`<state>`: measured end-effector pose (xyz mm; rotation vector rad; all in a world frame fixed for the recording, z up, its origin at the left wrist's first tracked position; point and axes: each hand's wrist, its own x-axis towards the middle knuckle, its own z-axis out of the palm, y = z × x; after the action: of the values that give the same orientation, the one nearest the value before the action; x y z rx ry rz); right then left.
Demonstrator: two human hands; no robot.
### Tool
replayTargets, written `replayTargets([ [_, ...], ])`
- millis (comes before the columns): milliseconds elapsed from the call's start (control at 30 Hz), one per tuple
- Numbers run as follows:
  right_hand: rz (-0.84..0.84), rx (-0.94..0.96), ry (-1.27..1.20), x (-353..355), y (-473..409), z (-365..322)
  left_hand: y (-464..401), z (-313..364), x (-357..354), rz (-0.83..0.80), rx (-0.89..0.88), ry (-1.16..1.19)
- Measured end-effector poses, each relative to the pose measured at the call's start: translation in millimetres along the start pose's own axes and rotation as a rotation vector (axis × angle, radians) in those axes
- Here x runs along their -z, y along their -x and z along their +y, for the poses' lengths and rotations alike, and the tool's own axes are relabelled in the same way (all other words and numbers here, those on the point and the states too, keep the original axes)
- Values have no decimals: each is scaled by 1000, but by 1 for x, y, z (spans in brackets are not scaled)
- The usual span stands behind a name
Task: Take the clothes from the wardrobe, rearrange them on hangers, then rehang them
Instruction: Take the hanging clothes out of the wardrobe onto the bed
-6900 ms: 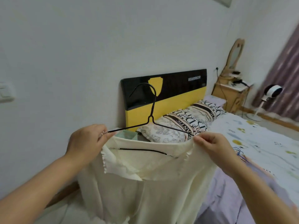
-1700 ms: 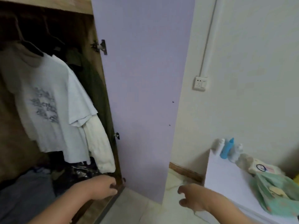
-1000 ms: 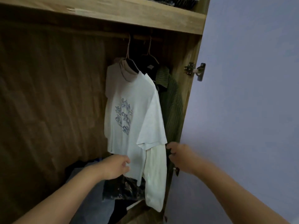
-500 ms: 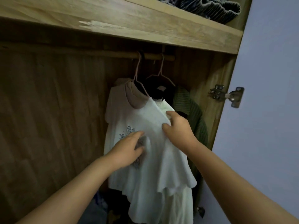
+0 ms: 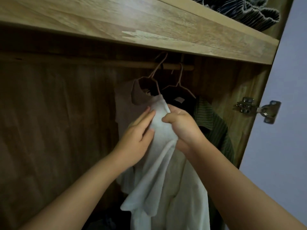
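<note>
We are working the white T-shirt [image 5: 159, 123] at mid-frame off its pink hanger [image 5: 155, 75], which is hanging on the wooden rail [image 5: 136, 65]. Our right hand [image 5: 181, 128] is gripping the bunched shoulder while our left hand [image 5: 137, 138] is resting flat-fingered on the cloth; ideally we are easing the collar over the hanger's end rather than tugging.

Dim wardrobe interior, soft focus, wide-angle edge distortion
</note>
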<state>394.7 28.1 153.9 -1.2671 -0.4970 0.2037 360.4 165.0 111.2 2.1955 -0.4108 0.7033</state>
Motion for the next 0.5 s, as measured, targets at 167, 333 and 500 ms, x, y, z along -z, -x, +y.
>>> replayTargets([
  [167,-107,8,-160,22,31,-10,9,21,-2,65,-72,-43],
  [333,-151,-45,-2,66,80,-21,13,25,-16,153,-47,-92],
  [500,-176,-121,142,110,139,-35,14,31,-40,223,35,-196],
])
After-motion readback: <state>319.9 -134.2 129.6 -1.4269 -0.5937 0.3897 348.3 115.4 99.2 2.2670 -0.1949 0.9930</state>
